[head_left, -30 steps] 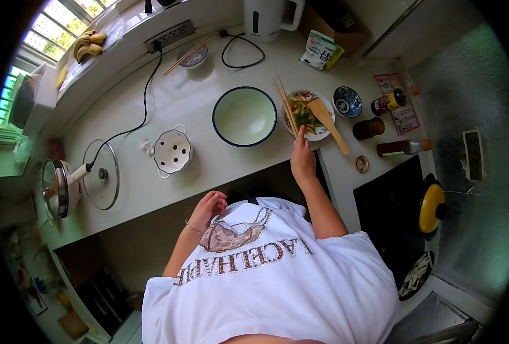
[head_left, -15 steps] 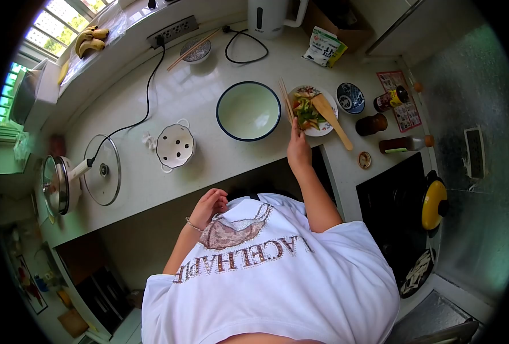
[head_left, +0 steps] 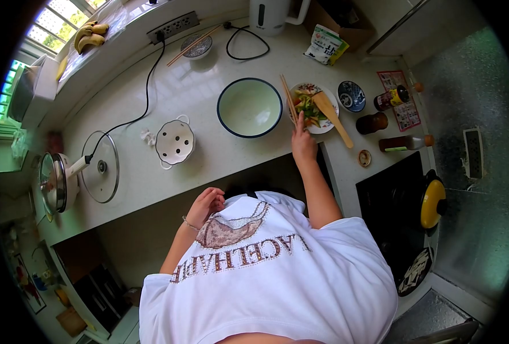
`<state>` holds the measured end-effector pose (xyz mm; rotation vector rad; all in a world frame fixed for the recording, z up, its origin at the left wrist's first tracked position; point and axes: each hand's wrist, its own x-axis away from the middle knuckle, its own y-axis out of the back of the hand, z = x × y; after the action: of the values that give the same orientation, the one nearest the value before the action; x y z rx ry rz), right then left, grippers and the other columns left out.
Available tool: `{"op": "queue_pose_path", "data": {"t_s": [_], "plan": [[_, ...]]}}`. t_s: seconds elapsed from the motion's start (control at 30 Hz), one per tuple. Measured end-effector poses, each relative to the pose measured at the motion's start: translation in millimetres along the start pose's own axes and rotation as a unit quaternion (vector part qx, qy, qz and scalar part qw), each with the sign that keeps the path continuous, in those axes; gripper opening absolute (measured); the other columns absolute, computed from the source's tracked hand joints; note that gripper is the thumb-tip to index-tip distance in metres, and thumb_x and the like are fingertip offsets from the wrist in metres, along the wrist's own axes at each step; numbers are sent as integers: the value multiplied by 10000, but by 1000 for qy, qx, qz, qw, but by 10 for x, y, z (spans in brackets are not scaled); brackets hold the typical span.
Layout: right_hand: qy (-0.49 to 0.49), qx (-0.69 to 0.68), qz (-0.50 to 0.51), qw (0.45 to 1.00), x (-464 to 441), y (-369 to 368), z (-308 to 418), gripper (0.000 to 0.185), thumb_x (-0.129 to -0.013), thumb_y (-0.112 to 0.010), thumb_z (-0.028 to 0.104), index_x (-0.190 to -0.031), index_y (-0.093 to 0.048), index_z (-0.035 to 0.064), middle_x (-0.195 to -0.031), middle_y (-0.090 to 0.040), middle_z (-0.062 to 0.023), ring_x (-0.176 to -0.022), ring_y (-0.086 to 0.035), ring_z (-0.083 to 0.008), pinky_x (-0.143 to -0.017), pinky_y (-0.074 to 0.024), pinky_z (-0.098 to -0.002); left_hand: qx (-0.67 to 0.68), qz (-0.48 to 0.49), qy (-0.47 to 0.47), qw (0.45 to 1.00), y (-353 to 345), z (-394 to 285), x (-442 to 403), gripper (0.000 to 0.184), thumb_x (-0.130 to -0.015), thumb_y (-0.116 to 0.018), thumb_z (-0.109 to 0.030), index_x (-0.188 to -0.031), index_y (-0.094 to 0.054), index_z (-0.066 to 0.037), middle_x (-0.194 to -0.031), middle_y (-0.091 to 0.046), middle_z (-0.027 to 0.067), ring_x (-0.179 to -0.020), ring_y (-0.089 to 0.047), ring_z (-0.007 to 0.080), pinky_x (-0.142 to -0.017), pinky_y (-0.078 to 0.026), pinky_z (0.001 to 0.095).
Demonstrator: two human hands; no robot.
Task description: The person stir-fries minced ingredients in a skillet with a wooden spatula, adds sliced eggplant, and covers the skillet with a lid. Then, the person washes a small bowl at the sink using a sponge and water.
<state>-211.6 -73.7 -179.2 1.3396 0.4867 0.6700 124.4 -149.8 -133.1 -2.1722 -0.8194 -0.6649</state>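
Observation:
My right hand (head_left: 304, 139) is at the near left rim of a white patterned plate (head_left: 326, 127). Its index finger is stretched out beside the lower ends of a pair of wooden chopsticks (head_left: 289, 98), which lean across the plate's left edge. On the plate are cut green and orange vegetables (head_left: 309, 109) and a wooden spatula (head_left: 333, 119), its handle sticking out over the counter. My left hand (head_left: 206, 205) hangs in front of my shirt, fingers loosely bent, nothing visible in it. Left of the plate stands a large green-white bowl (head_left: 250, 108) with a dark rim.
A scalloped white colander (head_left: 175, 141), a glass lid (head_left: 101, 166) and an electric pot (head_left: 65, 182) stand left. Right are a blue bowl (head_left: 352, 96), jars (head_left: 372, 123), a bottle (head_left: 403, 143) and a black cooktop (head_left: 389, 200). A kettle (head_left: 267, 16) stands behind.
My right hand has shifted slightly right, its index finger now stretched out beside the chopsticks. The chopsticks now lie closer together against the plate's edge. My left hand has barely moved.

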Motion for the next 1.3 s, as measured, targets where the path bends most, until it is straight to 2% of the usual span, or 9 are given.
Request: {"op": "queue_pose_path", "data": {"t_s": [0.33,0.43,0.5,0.53,0.57,0.6,0.63,0.77,1.3], "plan": [[-13,21,-5,1000,200,555,26,814,-837,-578,344,-1442,-64,163,-728,-601,-150,-595,-614,-330,-521,-512,-410,10,11,-8,1000,90,30,11,225,-963,-404,-231,-1002,-512,-37,-815,-573,36,-712,-565,114,-649,-457,226],[8,16,-91,996,310,777,-15,722,-834,-581,349,-1406,-212,110,-766,-601,-156,-610,-605,-316,-529,-505,-398,12,-16,-4,1000,62,3,59,198,-952,-425,-219,-979,-521,-48,-794,-572,25,-700,-561,102,-648,-459,217],[186,-76,-231,952,271,698,-47,523,-872,-546,330,-1280,-382,48,-831,-603,-133,-660,-604,-242,-572,-499,-341,7,-38,9,999,26,-27,88,170,-937,-452,-217,-943,-537,-69,-769,-573,3,-684,-554,80,-646,-459,204],[193,-80,-230,950,253,635,35,523,-872,-546,330,-1280,-382,48,-831,-603,-133,-660,-604,-242,-572,-499,-341,10,-45,4,999,22,-29,88,170,-937,-452,-217,-943,-537,-69,-769,-573,3,-684,-554,80,-646,-459,204],[74,-338,-3,938,245,568,148,431,-895,-518,312,-1210,-421,35,-857,-598,-112,-682,-594,-204,-593,-487,-306,10,-48,9,999,25,-20,85,172,-937,-452,-218,-938,-538,-70,-770,-573,5,-683,-555,81,-644,-459,204],[-57,-546,229,804,243,521,262,352,-917,-490,293,-1141,-460,23,-883,-594,-92,-704,-584,-166,-614,-476,-272,9,-51,14,999,27,-5,82,174,-937,-451,-220,-933,-540,-70,-771,-574,6,-681,-556,82,-642,-458,204],[-129,-616,313,711,228,492,373,294,-942,-450,268,-1132,-451,43,-914,-573,-66,-727,-571,-128,-616,-461,-236,10,-48,9,999,35,2,76,176,-937,-451,-223,-926,-542,-73,-770,-572,7,-679,-557,83,-634,-456,201],[-166,-688,245,663,95,169,650,212,-949,-426,231,-1085,-426,69,-964,-544,-75,-718,-579,-142,-581,-475,-245,26,-48,-23,998,101,42,131,176,-936,-449,-223,-926,-537,-71,-767,-570,10,-676,-557,85,-625,-454,199],[-115,-609,262,740,-440,53,1260,163,-926,-384,149,-1014,-450,30,-764,-605,-102,-563,-553,-115,-485,-440,-216,90,-102,-75,988,333,432,449,230,-956,-410,-232,-991,-524,-35,-820,-567,33,-751,-554,101,-704,-464,219]]}}
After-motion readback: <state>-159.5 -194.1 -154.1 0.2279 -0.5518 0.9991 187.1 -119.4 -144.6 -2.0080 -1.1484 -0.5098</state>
